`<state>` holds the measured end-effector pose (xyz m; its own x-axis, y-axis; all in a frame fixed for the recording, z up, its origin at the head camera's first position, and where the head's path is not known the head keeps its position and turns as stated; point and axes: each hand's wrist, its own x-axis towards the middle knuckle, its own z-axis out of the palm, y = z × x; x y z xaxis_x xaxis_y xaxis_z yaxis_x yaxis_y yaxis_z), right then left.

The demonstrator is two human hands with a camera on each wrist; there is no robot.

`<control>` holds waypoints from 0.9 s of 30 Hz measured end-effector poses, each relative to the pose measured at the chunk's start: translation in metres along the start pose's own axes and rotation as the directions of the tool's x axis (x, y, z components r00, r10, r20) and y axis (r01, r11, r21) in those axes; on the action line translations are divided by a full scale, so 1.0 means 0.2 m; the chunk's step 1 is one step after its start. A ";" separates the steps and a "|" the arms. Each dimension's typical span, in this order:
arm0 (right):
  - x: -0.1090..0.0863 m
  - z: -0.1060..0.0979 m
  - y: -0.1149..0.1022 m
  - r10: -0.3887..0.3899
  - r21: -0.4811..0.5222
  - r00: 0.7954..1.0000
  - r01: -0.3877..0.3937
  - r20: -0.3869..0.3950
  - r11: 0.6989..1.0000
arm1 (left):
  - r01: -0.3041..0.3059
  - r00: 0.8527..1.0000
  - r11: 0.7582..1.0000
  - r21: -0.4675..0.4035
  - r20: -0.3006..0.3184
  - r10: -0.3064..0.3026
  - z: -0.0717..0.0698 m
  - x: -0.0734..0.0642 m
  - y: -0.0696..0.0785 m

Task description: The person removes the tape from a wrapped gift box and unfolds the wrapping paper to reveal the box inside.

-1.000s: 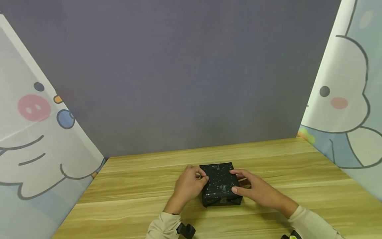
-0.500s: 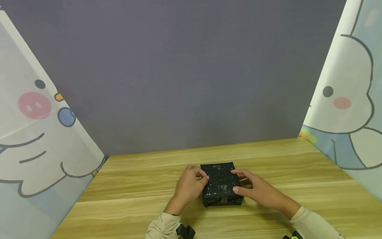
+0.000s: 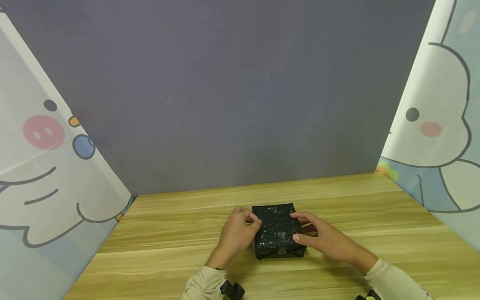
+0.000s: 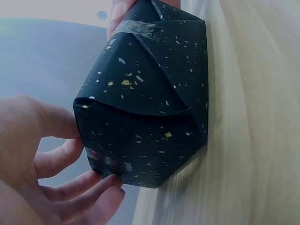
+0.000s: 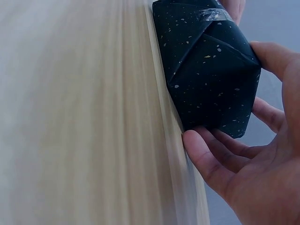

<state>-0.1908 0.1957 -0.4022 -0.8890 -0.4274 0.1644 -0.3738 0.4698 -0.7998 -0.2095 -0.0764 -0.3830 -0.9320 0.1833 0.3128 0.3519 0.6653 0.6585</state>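
A box [image 3: 277,227] wrapped in black paper with white and gold flecks lies flat on the wooden table, its folded end toward me. Clear tape [image 3: 281,243] crosses the near top edge and runs down the folded end. At the box's left edge, my left hand [image 3: 237,233] holds on with thumb and forefinger close together on the top rim; the left wrist view shows other fingers [image 4: 79,192] along the side. My right hand [image 3: 324,239] grips the right edge, thumb and forefinger on top and the other fingers [image 5: 234,150] against the side.
The wood-grain table [image 3: 168,237] extends around the box on all sides. A grey panel [image 3: 232,91] stands behind it. Cartoon-printed sheets flank the left [image 3: 41,187] and right [image 3: 431,137]. Dark straps with small devices [image 3: 232,290] sit on the wrists.
The head view has shifted very slightly. Both hands and the box keep practically the same places.
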 end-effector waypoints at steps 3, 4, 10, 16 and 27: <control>0.00 0.00 0.00 -0.003 -0.002 1.000 0.003 0.000 1.000 | -0.002 1.000 1.000 -0.010 -0.003 0.002 0.00 0.00 0.00; 0.00 0.00 0.00 -0.004 -0.002 1.000 0.004 -0.001 1.000 | -0.004 1.000 1.000 -0.012 -0.004 0.004 0.00 0.00 0.00; 0.00 0.00 0.00 -0.007 0.004 1.000 0.007 -0.003 1.000 | -0.016 1.000 0.999 -0.032 0.006 0.016 -0.01 0.00 -0.02; 0.00 0.01 0.00 -0.004 0.001 1.000 0.004 -0.003 1.000 | -0.015 0.999 0.998 -0.062 0.032 0.017 -0.01 0.01 -0.04; 0.00 0.00 0.00 -0.002 0.003 1.000 0.002 0.003 1.000 | 0.010 0.999 0.991 -0.136 0.047 -0.003 -0.02 0.01 -0.06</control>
<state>-0.1914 0.1955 -0.4031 -0.8874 -0.4304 0.1649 -0.3750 0.4662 -0.8013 -0.2159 -0.0859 -0.3870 -0.9362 0.2149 0.2780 0.3513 0.5624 0.7485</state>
